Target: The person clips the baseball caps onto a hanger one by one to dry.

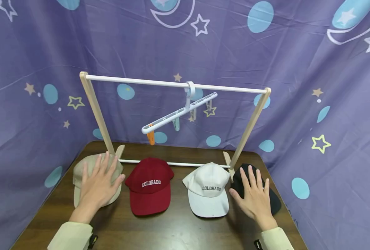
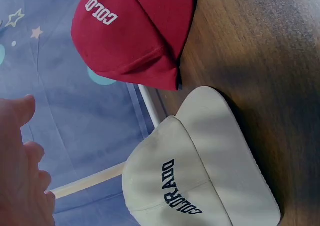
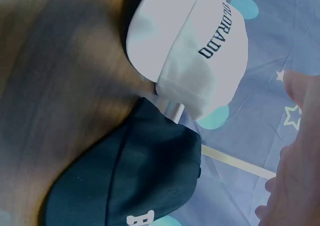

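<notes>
L hand (image 1: 99,187) & R hand (image 1: 254,199) spread, prob. not touching beige cap (image 2: 187,166) & black cap (image 3: 132,168); outward nudge cd knock latter off table (image 1: 172,232).

Booth-like nook, starry purple curtains (image 1: 347,173)

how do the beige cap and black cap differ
The beige cap bears dark COLORADO lettering; the black cap bears a white mark, cut off in the right wrist view. In the head view, the left hand partly hides the beige cap, at the left; the right hand partly hides the black cap, at the right. Both lie on the brown table.
</notes>
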Demonstrator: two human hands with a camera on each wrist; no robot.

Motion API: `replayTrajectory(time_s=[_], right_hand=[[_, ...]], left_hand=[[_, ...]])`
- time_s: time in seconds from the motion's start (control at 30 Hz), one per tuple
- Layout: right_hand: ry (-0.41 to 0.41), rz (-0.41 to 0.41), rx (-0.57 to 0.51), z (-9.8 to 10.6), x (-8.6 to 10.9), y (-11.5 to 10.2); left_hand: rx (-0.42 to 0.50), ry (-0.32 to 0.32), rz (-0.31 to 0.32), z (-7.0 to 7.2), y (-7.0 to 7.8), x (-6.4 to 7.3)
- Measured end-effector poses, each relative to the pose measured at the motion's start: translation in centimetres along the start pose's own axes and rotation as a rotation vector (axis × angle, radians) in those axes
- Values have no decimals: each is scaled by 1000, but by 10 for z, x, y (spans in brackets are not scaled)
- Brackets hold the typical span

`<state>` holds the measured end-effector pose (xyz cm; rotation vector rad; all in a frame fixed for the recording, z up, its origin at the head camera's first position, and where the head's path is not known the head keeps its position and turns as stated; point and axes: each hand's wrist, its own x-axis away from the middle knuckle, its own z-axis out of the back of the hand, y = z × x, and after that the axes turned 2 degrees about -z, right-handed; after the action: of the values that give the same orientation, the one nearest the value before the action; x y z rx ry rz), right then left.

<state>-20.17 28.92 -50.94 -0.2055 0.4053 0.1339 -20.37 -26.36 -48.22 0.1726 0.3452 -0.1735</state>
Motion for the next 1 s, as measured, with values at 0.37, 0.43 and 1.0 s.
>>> replayTrajectory(time_s=[0.37, 0.43, 1.0], right_hand=[[-138, -63, -129, 20, -17, -2], [-146, -65, -143, 22, -20, -3], [-197, -106, -310, 24, -44, -1]], left_hand=[[54, -19, -6, 7, 7, -7], [71, -11, -8, 8, 8, -9], [218, 7, -47, 12, 25, -25]])
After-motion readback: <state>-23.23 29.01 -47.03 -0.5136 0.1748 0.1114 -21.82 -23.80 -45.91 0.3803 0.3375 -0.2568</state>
